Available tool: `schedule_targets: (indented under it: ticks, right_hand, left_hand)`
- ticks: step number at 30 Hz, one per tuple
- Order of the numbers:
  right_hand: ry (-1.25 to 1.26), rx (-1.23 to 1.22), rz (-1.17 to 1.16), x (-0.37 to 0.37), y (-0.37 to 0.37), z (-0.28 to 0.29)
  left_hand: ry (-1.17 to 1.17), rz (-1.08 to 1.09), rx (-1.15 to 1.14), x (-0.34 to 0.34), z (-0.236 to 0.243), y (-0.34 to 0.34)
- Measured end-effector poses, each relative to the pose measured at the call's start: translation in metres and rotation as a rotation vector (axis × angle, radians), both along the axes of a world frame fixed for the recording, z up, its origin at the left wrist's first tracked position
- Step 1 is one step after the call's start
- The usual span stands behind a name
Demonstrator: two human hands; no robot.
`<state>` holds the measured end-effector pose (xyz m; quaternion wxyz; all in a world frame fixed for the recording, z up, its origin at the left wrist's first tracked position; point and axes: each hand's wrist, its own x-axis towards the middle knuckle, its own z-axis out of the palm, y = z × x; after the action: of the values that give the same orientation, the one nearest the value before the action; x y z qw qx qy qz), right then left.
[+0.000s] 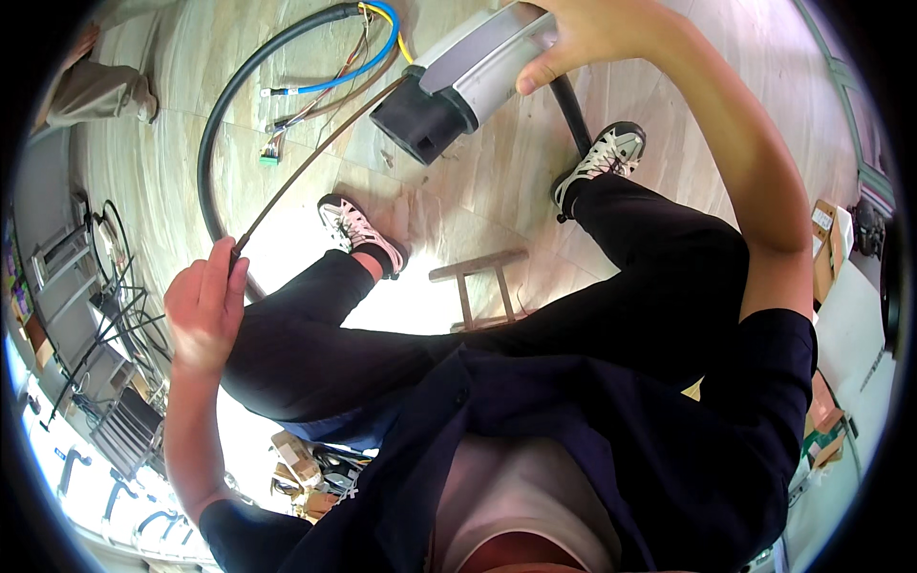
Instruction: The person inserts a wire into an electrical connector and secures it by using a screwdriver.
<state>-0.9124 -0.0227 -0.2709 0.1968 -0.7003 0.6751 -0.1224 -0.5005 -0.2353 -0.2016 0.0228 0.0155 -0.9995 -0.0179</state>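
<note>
My right hand [597, 33] grips the grey body of an electric-vehicle charging connector [482, 57] at the top of the view, its black socket-like end [425, 116] pointing down and left. To the left, my left hand [205, 310] is closed around the end of a thin brown wire [315, 158]. That wire stretches straight up to the connector, passing behind its black end. A thick black cable [212, 143] curves round on the left. From its upper end come blue, yellow and brown wires [334, 86], some ending in terminals and a small green plug [271, 155].
A small wooden stool [478, 272] stands between my legs. Another person's leg [100, 94] shows at the upper left. A metal ladder and wire frame [105, 320] are at the left, cardboard boxes [827, 253] at the right. Wood-look tiles [458, 201] cover the floor.
</note>
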Motion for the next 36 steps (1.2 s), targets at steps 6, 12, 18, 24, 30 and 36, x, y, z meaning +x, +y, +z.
schedule_targets:
  ticks: [6,12,18,24,30,36]
  right_hand:
    - [0.008,-0.085,0.045,-0.002,0.0,-0.008]
    - [0.052,-0.078,0.066,0.001,-0.005,-0.005]
    - [0.01,-0.143,0.087,0.001,-0.005,-0.006]
    - [-0.037,-0.039,-0.065,0.013,-0.006,-0.007]
    - [-0.037,-0.055,-0.064,0.007,-0.004,-0.017]
    - [-0.032,-0.035,-0.044,0.008,-0.007,-0.015]
  left_hand:
    - [-0.448,0.811,1.197,0.015,-0.001,0.0]
    - [-0.5,0.978,1.626,-0.005,0.008,-0.008]
    - [-0.103,0.812,0.996,0.015,-0.004,0.0]
    - [-0.098,0.833,1.039,0.025,-0.013,0.015]
    - [-0.186,0.89,1.07,0.008,-0.007,0.01]
    - [0.026,0.922,1.075,0.015,-0.009,0.006]
